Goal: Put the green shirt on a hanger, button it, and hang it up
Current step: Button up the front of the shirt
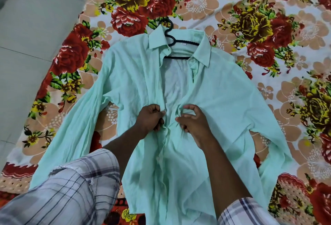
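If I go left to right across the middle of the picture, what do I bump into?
First the grey floor → flowery sheet → a sleeve of the green shirt → left hand → right hand → flowery sheet again.

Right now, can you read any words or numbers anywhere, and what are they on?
White tag inside the collar of the green shirt: too small and blurred to read.
No other writing shows on the shirt, the black hanger or the flowered bedsheet.

green shirt (223,99) hides most of the hanger (177,57), and its hem is cropped.
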